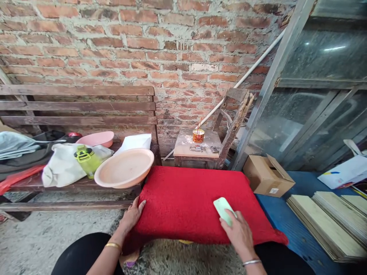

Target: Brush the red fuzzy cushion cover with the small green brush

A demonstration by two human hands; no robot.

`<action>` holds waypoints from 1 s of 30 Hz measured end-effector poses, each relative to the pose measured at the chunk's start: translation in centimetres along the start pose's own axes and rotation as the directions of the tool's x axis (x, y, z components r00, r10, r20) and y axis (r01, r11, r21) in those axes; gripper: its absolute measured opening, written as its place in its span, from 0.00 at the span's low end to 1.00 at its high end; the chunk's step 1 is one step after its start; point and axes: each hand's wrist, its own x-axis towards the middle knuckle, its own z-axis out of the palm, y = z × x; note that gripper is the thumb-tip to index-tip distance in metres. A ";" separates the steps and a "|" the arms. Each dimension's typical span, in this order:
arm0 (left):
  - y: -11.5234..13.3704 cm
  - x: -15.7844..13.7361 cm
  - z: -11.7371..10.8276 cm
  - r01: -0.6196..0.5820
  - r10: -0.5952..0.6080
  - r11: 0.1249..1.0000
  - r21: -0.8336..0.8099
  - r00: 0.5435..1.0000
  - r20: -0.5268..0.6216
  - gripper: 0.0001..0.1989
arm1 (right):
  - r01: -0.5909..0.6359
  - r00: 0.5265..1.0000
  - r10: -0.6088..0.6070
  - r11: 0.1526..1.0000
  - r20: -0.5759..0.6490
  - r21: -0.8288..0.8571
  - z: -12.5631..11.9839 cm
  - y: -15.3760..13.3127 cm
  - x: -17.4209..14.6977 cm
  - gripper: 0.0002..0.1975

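Observation:
A red cloth (197, 198) lies over a low table-like surface in front of me, its edges hanging down. My right hand (239, 231) is closed around a pale green, flat oblong object (223, 208) with rounded ends, pressed against the cloth right of its middle. Its underside is hidden, so I cannot tell its exact kind. My left hand (134, 214) rests on the cloth's left edge, thumb and fingers apart, holding nothing that I can see.
On the wooden bench (77, 121) at left are a peach basin (126, 170), a pink basin (97, 138) and a green bottle (87, 160). A chair (183, 147) behind holds a small tin (198, 136) and padlocks (197, 148). At right are a cardboard box (262, 175) and stacked boards (323, 225).

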 end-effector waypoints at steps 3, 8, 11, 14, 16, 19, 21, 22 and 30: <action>0.9 -0.4 -0.2 0.073 -0.072 0.997 0.011 0.997 -0.021 0.32 | -0.207 0.978 0.208 0.978 -0.023 0.015 -0.9 5.7 -0.3 0.25; 1.6 -1.4 -0.5 0.044 -0.042 0.999 0.030 0.997 -0.063 0.32 | -0.321 0.939 0.329 0.943 -0.099 0.087 -0.8 7.7 -0.9 0.30; 1.9 -1.8 -0.9 0.050 -0.048 0.998 0.034 0.997 -0.053 0.33 | -0.042 0.982 0.068 0.988 -0.177 0.147 0.5 3.3 -1.5 0.25; 2.5 -2.0 -1.6 0.097 -0.097 0.995 0.030 0.995 -0.013 0.36 | 0.173 0.970 -0.145 0.975 -0.193 0.137 1.5 -0.7 -1.9 0.18; 2.9 -2.1 -1.9 0.110 -0.111 0.993 0.028 0.994 0.006 0.36 | 0.175 0.973 -0.154 0.978 -0.172 0.110 1.5 -1.0 -1.9 0.17; 3.3 -2.3 -2.3 0.121 -0.122 0.992 0.035 0.992 0.014 0.37 | 0.021 0.995 -0.011 0.994 -0.096 0.103 0.5 2.8 -1.9 0.20; 3.5 -2.5 -2.3 0.127 -0.127 0.991 0.039 0.992 0.008 0.37 | -0.130 0.988 0.136 0.987 -0.068 0.093 -0.5 6.7 -2.1 0.24; 3.6 -2.6 -2.4 0.128 -0.128 0.991 0.039 0.992 0.003 0.37 | -0.204 0.976 0.210 0.975 -0.063 0.087 -0.9 8.5 -2.2 0.26; 3.5 -2.4 -2.4 0.109 -0.108 0.994 0.025 0.994 -0.016 0.37 | -0.161 0.983 0.176 0.964 -0.054 0.211 -2.2 6.2 -2.7 0.25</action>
